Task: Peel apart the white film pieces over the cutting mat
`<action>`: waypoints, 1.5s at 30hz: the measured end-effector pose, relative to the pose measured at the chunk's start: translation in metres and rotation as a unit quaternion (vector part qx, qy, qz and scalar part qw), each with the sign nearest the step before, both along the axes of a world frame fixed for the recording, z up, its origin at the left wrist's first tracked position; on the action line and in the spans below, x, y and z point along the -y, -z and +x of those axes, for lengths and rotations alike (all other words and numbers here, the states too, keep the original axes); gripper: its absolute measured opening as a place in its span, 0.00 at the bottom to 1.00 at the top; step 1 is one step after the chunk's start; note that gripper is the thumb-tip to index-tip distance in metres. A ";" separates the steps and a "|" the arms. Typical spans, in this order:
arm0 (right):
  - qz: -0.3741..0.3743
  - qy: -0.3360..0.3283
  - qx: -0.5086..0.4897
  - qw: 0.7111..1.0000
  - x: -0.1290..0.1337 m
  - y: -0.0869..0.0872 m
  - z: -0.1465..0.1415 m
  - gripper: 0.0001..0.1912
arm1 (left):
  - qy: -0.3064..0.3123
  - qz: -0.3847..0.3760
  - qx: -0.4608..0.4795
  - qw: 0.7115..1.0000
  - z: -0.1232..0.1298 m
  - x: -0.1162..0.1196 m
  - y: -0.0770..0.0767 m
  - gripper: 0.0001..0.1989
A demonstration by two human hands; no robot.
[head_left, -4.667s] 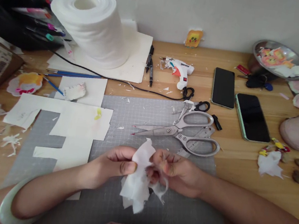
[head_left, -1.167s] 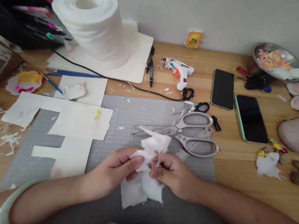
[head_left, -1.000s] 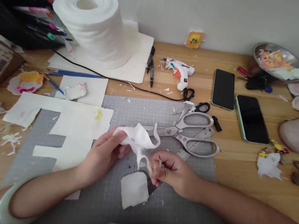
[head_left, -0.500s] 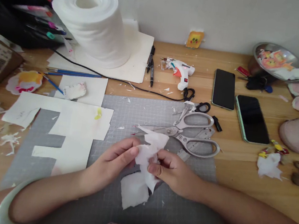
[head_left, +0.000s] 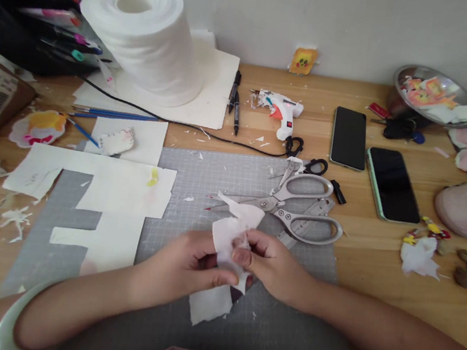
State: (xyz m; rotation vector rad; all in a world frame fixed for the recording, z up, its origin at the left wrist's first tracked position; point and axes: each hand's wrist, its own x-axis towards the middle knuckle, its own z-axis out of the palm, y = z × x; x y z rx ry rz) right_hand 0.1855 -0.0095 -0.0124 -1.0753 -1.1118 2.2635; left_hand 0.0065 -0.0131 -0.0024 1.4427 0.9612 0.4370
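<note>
Between my hands is a torn, thin white tissue-like sheet (head_left: 225, 236), with a ragged strip sticking out at its top. My right hand (head_left: 279, 270) pinches its right side between thumb and fingers. My left hand (head_left: 176, 265) is closed around its lower left, thumb in front and fingertips hidden behind it. Below them a white, roughly square piece (head_left: 209, 308) lies on the grey cutting mat (head_left: 280, 342), partly covered by my left hand. Just beyond the sheet are large grey-handled scissors (head_left: 275, 200), lying partly over a metal ruler (head_left: 319, 209).
A large white roll (head_left: 141, 54) stands at the back left on paper sheets. Cut white card (head_left: 124, 183) lies left. Behind the mat sits a glue gun (head_left: 286, 116) with its cord. Two phones (head_left: 349, 137) and a metal bowl (head_left: 426, 103) of coloured pieces are at right.
My left hand has shifted right and lower on the sheet, its thumb now across the lower part. The sheet's left side has spread flatter. My right hand has barely moved.
</note>
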 end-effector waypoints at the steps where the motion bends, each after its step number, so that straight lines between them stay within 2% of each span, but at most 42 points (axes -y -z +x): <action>1: 0.002 -0.002 -0.002 1.000 0.000 0.000 0.001 0.24 | 0.004 -0.005 0.002 1.000 0.000 0.000 -0.001 0.09; 8: 0.006 -0.035 -0.032 0.999 0.001 0.001 0.003 0.25 | 0.110 -0.050 0.018 0.992 -0.011 -0.013 -0.008 0.12; 11: -0.042 0.019 -0.077 0.996 0.000 0.006 0.003 0.22 | 0.139 -0.075 0.039 0.987 -0.017 -0.015 -0.007 0.14; 14: -0.073 0.063 -0.104 0.990 -0.003 0.008 0.004 0.21 | 0.126 -0.114 0.082 0.982 -0.018 -0.014 -0.005 0.14; 18: -0.032 -0.003 -0.075 0.997 -0.003 0.004 0.003 0.22 | 0.085 -0.184 0.126 0.971 -0.014 -0.012 -0.002 0.14; 20: -0.041 -0.008 -0.061 0.997 -0.003 0.001 0.002 0.24 | 0.084 -0.177 0.106 0.975 -0.012 -0.012 -0.001 0.14; 23: -0.040 -0.021 -0.043 0.998 -0.003 0.000 0.001 0.24 | 0.087 -0.123 0.058 0.987 -0.011 -0.011 -0.001 0.14; 26: -0.028 -0.044 -0.040 0.998 -0.003 0.003 0.001 0.24 | 0.104 -0.081 0.051 0.990 -0.009 -0.011 -0.002 0.15; 31: -0.040 -0.058 -0.083 0.994 0.001 0.007 0.003 0.24 | 0.138 -0.091 0.082 0.983 -0.009 -0.015 -0.006 0.15; 38: -0.118 0.020 -0.148 0.982 -0.004 0.008 0.005 0.22 | 0.065 -0.153 0.078 0.983 -0.014 -0.014 -0.005 0.16; 45: -0.047 -0.026 -0.093 0.994 -0.004 0.006 0.001 0.20 | 0.037 -0.129 0.049 0.990 -0.008 -0.008 -0.005 0.15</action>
